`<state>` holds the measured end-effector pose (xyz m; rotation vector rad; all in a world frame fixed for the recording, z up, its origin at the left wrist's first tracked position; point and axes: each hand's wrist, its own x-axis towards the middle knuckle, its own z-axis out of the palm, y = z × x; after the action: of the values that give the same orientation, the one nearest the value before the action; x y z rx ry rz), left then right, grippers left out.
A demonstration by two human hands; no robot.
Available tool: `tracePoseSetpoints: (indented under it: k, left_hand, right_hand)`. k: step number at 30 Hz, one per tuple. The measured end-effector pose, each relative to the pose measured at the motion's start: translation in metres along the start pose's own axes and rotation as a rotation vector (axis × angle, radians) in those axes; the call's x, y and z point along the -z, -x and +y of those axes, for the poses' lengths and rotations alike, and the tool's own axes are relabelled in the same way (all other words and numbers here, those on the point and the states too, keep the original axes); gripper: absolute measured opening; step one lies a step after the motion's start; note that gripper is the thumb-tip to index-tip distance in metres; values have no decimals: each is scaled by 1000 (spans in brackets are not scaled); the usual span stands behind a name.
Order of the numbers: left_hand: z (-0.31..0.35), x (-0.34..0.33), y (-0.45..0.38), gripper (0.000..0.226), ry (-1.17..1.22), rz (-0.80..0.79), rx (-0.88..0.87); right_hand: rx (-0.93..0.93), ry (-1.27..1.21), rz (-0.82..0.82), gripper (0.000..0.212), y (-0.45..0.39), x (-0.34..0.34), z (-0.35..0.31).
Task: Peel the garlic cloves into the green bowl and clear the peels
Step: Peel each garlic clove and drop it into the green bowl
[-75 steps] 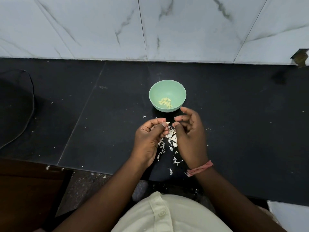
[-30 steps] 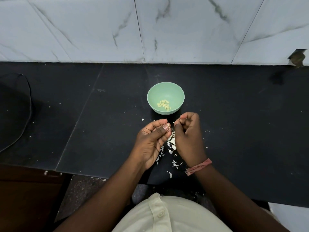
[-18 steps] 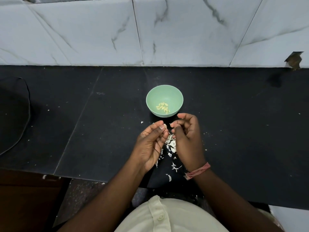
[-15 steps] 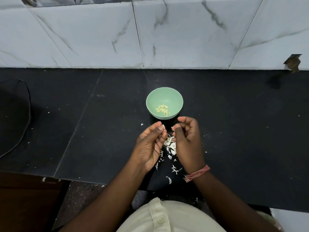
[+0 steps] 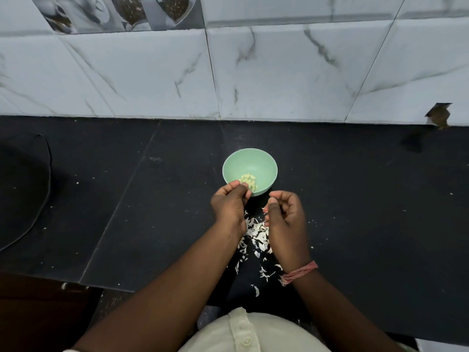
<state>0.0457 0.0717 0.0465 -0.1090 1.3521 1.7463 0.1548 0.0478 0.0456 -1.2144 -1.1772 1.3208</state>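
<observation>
The left hand pinches something tiny at the near rim of the green bowl, likely to drop a clove onto the peeled cloves. The right hand pinches a bit of peel above the peels by the desk's near edge

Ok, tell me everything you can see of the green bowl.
The green bowl is small, round and pale mint, with a smooth matte look like plastic. It stands upright on the black counter, below the marble-patterned wall tiles. A small heap of pale peeled garlic cloves lies in its bottom. The left hand reaches over its near rim, fingertips covering that edge; whether they touch it cannot be told. The right hand is apart from it. White peels lie on the counter nearer the person.
</observation>
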Motion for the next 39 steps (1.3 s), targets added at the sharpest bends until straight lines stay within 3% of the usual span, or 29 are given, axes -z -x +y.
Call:
tracePoseSetpoints:
  k: [9, 13, 17, 20, 23, 25, 28, 31, 34, 37, 39]
  left_hand:
    - [-3, 10, 17, 14, -29, 28, -6]
    - [-12, 24, 42, 27, -95, -15, 110]
    - [-16, 29, 71, 25, -63, -92, 248]
    - [-20, 37, 79, 32, -11, -27, 174]
    - [-27, 45, 86, 27, -52, 58, 119]
    - [-30, 43, 91, 30, -108, 76, 181]
    - [-28, 37, 106, 48, -99, -20, 282]
    - [-25, 48, 119, 44, -139, -105, 220]
    - [-15, 62, 115, 34, -95, -112, 197]
    - [-8, 70, 108, 34, -233, -162, 257]
    - [-3, 74, 112, 36, -276, -252, 268]
  right_hand:
    - [47, 115, -5, 15, -6, 10, 7]
    - [177, 325, -169, 27, 7, 12, 12]
    - [339, 572, -466, 47, 25, 17, 32]
    - [321, 699, -434, 47, 22, 31, 38]
    - [260, 663, -298, 32, 16, 46, 34]
    - [336, 558, -338, 32, 29, 48, 21]
    - [426, 496, -573, 42, 58, 40, 13]
    - [397, 694, -438, 46, 48, 39, 31]
    - [322, 615, -273, 52, 44, 40, 22]
    - [313, 432, -420, 57, 81, 13, -2]
    - [282, 507, -439, 64, 92, -4, 9]
